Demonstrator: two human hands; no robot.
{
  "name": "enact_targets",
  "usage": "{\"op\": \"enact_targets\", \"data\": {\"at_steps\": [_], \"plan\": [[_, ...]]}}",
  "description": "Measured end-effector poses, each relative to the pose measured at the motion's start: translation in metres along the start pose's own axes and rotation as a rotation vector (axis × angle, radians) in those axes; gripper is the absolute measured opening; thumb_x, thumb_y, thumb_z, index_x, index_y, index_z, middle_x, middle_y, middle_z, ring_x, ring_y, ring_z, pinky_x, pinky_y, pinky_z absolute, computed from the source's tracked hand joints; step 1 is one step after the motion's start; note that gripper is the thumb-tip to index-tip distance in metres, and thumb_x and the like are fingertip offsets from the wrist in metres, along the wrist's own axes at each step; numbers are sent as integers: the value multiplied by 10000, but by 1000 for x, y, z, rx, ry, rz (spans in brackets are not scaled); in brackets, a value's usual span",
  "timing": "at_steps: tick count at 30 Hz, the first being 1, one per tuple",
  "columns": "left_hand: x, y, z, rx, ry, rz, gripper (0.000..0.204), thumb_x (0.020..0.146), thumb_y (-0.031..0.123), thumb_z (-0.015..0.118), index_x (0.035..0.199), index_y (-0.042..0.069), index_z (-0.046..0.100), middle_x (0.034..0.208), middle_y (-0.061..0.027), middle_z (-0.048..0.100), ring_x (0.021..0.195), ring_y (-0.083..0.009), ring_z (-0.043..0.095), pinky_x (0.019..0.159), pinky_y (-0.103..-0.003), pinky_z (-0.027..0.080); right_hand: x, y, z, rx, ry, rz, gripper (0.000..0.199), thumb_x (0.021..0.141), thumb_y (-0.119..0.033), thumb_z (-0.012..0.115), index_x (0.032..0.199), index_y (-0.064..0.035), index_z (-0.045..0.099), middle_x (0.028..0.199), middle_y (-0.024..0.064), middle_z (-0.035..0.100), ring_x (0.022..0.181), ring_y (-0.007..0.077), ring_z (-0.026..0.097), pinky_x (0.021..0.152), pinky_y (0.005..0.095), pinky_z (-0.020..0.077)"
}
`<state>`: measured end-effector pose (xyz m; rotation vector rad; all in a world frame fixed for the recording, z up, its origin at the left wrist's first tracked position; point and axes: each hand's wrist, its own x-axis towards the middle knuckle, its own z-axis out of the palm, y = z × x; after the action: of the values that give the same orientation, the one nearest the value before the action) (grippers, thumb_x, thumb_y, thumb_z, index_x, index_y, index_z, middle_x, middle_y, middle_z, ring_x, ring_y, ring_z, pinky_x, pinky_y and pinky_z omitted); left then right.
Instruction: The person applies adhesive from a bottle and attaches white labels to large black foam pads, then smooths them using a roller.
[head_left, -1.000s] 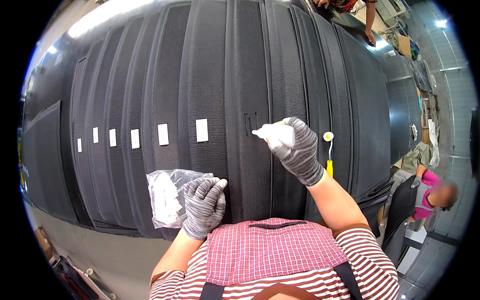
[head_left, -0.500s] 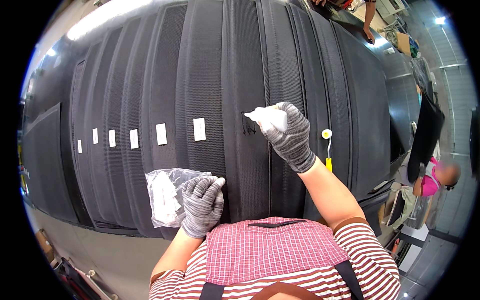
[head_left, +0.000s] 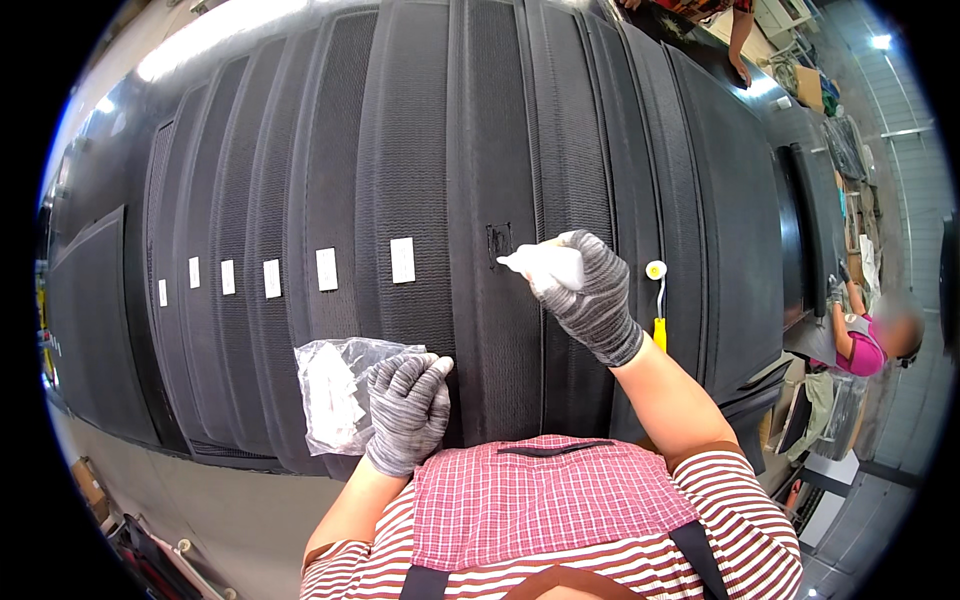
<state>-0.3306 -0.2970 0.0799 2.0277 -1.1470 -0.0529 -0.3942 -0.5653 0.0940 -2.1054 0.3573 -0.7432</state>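
Observation:
My right hand (head_left: 592, 300), in a grey knit glove with bare fingertips, is wrapped round a white squeeze bottle (head_left: 548, 265). The bottle's nozzle points left, at a wet-looking outline (head_left: 498, 240) on a black ribbed mat (head_left: 495, 350). My left hand (head_left: 410, 412), gloved alike, rests with its fingers curled in at the near edge of the mats; what they hold, if anything, is hidden. Beside it lies a clear plastic bag (head_left: 335, 395) with white labels inside. White labels (head_left: 402, 260) sit in a row on the mats to the left.
A small roller (head_left: 660, 300) with a yellow handle lies on the mats right of my right hand. Overlapping black mats cover the table. Another person's hand (head_left: 740, 70) rests at the far right edge. A person in pink (head_left: 862, 345) stands at the right, handling a black sheet (head_left: 815, 230).
My right hand has moved slightly down and right with the bottle, and the outline on the mat has grown into a rough rectangle. My left hand stays put. The person at right shifted the black sheet.

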Motion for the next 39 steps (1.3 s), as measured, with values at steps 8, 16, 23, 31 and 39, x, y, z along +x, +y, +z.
{"op": "enact_targets", "data": {"at_steps": [8, 16, 23, 31, 39], "plan": [[0, 0, 0, 10, -1, -5, 305, 788, 85, 669, 1091, 93, 700, 1048, -70, 642, 1029, -282, 602, 930, -427, 438, 23, -1, -9, -589, -63, -729, 210, 816, -103, 705, 1003, -68, 615, 935, 95, 684, 810, 247, 682, 746, 352, 583], [0, 1, 0, -4, 5, 4, 284, 810, 86, 664, 1091, 75, 697, 1058, -94, 646, 1026, -303, 601, 934, -438, 465, 4, 7, -11, -541, -5, -526, 265, 852, -88, 702, 1089, -129, 591, 946, 89, 695, 827, 217, 690, 725, 306, 592], [4, 15, -17, -116, -40, -93, 333, 818, 48, 666, 1150, 53, 676, 1103, -127, 644, 1076, -321, 594, 965, -430, 468, -52, -24, -51, 660, 43, 598, 314, 850, -57, 748, 1091, -59, 546, 1039, 65, 616, 897, 131, 654, 763, 233, 576], [-26, 1, -80, -246, 282, -202, 300, 892, 64, 623, 1187, 19, 651, 1138, -118, 655, 1061, -254, 610, 962, -391, 480, -101, -26, -74, -419, 23, 357, 346, 833, -127, 740, 1119, -16, 580, 1000, 71, 621, 907, 216, 614, 857, 331, 491], [-56, -18, -109, -393, 399, -215, 301, 910, -69, 594, 1185, 31, 665, 1121, -93, 668, 1008, -176, 646, 814, -281, 562, -72, -96, -39, 118, -230, 175, 319, 862, -34, 676, 1177, -30, 629, 1116, 95, 641, 908, 124, 616, 821, 283, 533]]}}
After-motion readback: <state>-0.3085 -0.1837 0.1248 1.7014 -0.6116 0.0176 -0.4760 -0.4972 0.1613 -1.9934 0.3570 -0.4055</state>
